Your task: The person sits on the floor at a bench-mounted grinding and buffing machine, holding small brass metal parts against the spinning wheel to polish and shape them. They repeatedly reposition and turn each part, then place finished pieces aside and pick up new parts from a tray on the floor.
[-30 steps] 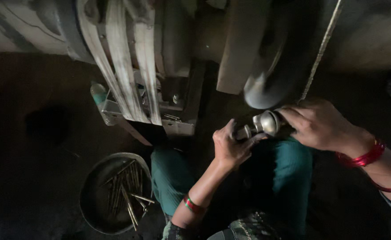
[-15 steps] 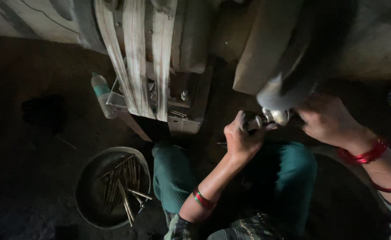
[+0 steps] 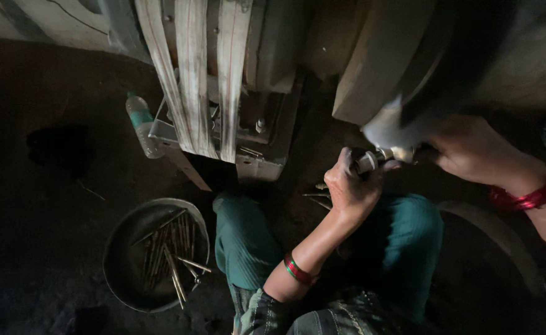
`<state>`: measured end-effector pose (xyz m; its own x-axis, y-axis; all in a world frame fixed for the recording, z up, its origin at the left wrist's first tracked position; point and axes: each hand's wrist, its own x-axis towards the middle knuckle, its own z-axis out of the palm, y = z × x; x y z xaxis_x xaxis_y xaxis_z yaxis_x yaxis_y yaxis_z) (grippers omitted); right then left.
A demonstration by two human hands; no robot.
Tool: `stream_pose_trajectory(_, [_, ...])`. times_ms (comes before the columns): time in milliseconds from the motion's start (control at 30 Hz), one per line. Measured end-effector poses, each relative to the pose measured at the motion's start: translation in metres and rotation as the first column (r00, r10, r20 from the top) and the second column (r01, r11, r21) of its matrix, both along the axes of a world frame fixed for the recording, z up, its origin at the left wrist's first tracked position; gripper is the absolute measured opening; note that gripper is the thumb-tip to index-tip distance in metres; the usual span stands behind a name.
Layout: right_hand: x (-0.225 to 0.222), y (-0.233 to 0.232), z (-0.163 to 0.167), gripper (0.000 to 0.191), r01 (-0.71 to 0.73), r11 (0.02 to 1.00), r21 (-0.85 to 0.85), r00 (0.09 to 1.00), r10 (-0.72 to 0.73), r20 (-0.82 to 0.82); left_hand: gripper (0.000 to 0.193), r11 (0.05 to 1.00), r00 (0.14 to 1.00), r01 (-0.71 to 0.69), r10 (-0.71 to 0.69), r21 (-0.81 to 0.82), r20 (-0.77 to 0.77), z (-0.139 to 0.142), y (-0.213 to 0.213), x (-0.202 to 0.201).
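Floor, L side: plastic bottle [image 3: 139, 124] by the machine frame; round pan [image 3: 116, 251] w/ thin metal rods. Drive belts [image 3: 192, 74] run down centre. L hand [image 3: 350, 189] closed around a small metal workpiece [image 3: 372, 160], pressed up to the grinding wheel [image 3: 384, 68]. R hand [image 3: 471, 149] supports the far end; its grip is in shadow, can't tell. Risk: fingers sit v. near the wheel rim; a slip could bring contact.

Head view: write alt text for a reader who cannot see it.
Both hands, left hand and right hand, hold a small metal piece against a large grinding wheel. A round pan of thin metal rods sits on the dark floor.
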<state>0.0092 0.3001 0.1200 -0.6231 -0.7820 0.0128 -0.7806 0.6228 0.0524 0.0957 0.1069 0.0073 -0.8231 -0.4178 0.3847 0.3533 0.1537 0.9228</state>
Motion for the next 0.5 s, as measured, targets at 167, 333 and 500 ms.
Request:
stream_pose_trajectory(167, [0.006,-0.008,0.01,0.05,-0.019,0.996,-0.083,0.993,0.028,0.114,0.042,1.0,1.0,0.016,-0.016,0.009,0.006,0.012,-0.007,0.018])
stream_pose_trajectory(333, [0.005,-0.006,0.006,0.046,-0.016,0.998,-0.064,0.995,0.022,0.1,0.042,1.0,1.0,0.008,-0.008,0.015,-0.001,0.017,-0.008,0.018])
stream_pose_trajectory(500, [-0.008,-0.006,-0.009,0.037,-0.086,0.97,-0.228,0.983,0.119,0.138,0.037,1.0,1.0,-0.016,0.016,0.024,-0.02,0.01,-0.009,0.002])
